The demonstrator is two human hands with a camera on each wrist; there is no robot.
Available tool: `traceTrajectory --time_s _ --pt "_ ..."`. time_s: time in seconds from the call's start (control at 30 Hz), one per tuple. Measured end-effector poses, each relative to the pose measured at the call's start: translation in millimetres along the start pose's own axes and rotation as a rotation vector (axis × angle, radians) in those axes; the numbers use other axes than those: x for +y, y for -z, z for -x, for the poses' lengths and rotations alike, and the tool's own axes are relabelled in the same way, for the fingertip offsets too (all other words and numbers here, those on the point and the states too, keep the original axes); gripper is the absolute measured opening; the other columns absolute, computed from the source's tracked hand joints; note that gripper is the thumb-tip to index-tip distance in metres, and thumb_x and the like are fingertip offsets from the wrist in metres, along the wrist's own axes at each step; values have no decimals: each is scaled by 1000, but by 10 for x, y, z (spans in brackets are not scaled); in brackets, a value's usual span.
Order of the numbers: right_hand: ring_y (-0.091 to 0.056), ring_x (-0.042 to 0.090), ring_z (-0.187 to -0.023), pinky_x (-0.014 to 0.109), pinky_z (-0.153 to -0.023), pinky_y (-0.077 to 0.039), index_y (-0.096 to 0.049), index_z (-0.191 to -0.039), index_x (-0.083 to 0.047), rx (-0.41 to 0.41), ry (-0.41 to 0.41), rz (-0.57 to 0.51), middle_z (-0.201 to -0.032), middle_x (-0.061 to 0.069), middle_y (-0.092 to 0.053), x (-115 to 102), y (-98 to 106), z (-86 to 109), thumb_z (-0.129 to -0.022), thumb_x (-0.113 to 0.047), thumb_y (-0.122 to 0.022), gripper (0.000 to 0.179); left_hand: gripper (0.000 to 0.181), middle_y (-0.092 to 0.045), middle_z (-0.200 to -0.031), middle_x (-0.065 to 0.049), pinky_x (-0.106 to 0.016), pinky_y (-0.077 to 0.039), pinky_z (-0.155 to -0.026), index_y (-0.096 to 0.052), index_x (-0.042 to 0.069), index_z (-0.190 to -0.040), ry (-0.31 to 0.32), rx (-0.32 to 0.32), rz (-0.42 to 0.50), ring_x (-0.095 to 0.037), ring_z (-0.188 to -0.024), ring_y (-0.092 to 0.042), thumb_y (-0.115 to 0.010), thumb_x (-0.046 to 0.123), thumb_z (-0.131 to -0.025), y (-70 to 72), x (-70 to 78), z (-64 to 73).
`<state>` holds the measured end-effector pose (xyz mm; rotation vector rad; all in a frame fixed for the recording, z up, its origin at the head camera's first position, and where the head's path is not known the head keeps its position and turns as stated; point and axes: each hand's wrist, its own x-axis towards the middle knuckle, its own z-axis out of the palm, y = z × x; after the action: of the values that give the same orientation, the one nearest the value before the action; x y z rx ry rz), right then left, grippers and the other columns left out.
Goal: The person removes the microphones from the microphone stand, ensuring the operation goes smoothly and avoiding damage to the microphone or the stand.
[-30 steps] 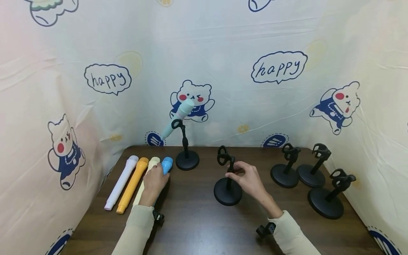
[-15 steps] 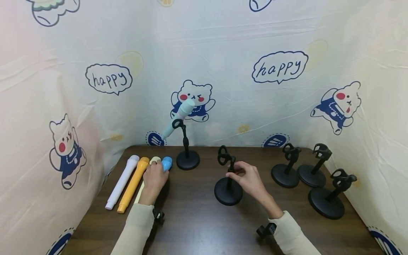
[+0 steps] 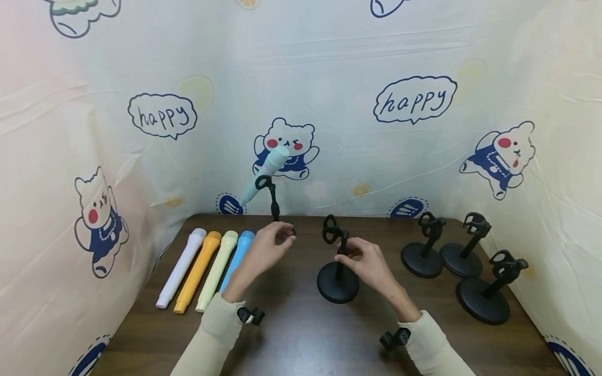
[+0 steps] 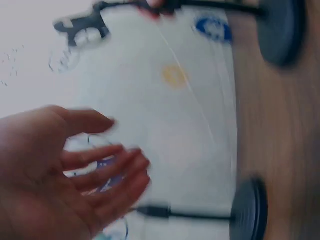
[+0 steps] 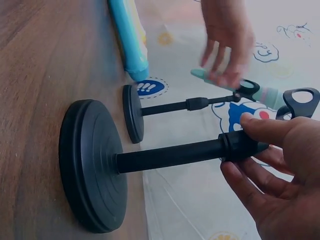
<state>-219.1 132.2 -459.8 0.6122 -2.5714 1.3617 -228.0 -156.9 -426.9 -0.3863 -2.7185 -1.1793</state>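
Observation:
My right hand [image 3: 371, 263] pinches the upper pole of a black desktop microphone stand [image 3: 337, 290], whose round base sits on the table. The stand's clip has nothing in it. My left hand [image 3: 265, 250] is held above the table, between that stand and the row of microphones, with its fingers relaxed and apart. In the left wrist view, nothing lies in the left hand [image 4: 65, 170]. Behind it, a second stand [image 3: 274, 206] bears a pale teal microphone [image 3: 275, 161] tilted in its clip; the left hand hides most of that base.
Side by side on the left lie a white microphone [image 3: 181, 269], an orange one [image 3: 197, 274], a pale yellow one [image 3: 217, 271] and a blue one [image 3: 242, 248]. On the right are three black stands, including the nearest stand [image 3: 484, 303]. A printed cloth [image 3: 329, 78] encloses the table.
My left hand has come off the yellow and blue microphones and moved right, holding nothing. The microphones stay lying in their row. My right hand keeps its hold on the stand.

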Motion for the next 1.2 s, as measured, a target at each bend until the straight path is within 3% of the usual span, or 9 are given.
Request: traceTrajectory --time_s 0.17,0.27,0.37,0.5,0.63,0.93,1.2 --pt "-74 14 -92 35 -86 -65 -74 -115 -16 -13 -15 -13 -102 -1 -76 7 0 3 -90 -22 -88 29 51 -66 -143 -5 -52 -54 -112 -55 17 -151 -117 -127 311 -26 -130 -66 -71 32 -105 -147 296 -34" --pt "-73 16 -92 44 -88 -65 -72 -113 -15 -6 -32 -27 -101 1 -75 -1 -12 7 -88 -23 -90 31 60 -56 -155 -6 -56 -49 -117 -46 21 -158 -146 -168 425 -28 -142 -58 -71 32 -104 -239 431 -90" --pt "-73 17 -90 41 -85 -65 -70 -109 -13 18 -53 -16 -99 3 -73 -3 -36 11 -86 -23 -92 33 65 -53 -159 -8 -57 -47 -119 -43 23 -160 -155 -187 492 -30 -148 -53 -73 30 -104 -330 523 -149" --pt "-72 14 -85 27 -77 -62 -68 -104 -13 63 -74 20 -95 4 -70 8 -77 12 -84 -22 -93 34 61 -65 -147 -10 -55 -49 -117 -50 22 -156 -157 -163 507 -29 -140 -61 -76 28 -101 -453 588 -193" --pt "-69 12 -80 23 -71 -59 -68 -97 -12 107 -61 38 -91 3 -70 3 -104 18 -83 -19 -93 30 52 -73 -133 -9 -51 -55 -111 -59 19 -148 -156 -117 486 -27 -126 -70 -78 25 -100 -510 607 -213" --pt "-70 13 -77 24 -70 -61 -72 -94 -8 189 -2 35 -87 4 -73 -29 -161 46 -83 -13 -93 24 45 -73 -132 -6 -47 -59 -105 -66 22 -139 -137 -103 488 -24 -123 -73 -80 26 -97 -489 593 -221" --pt "-72 18 -82 30 -73 -64 -75 -98 -7 185 13 11 -91 5 -74 -32 -169 62 -86 -11 -90 20 44 -74 -131 -6 -45 -60 -104 -66 21 -139 -148 -103 499 -25 -124 -72 -79 27 -98 -483 592 -214"
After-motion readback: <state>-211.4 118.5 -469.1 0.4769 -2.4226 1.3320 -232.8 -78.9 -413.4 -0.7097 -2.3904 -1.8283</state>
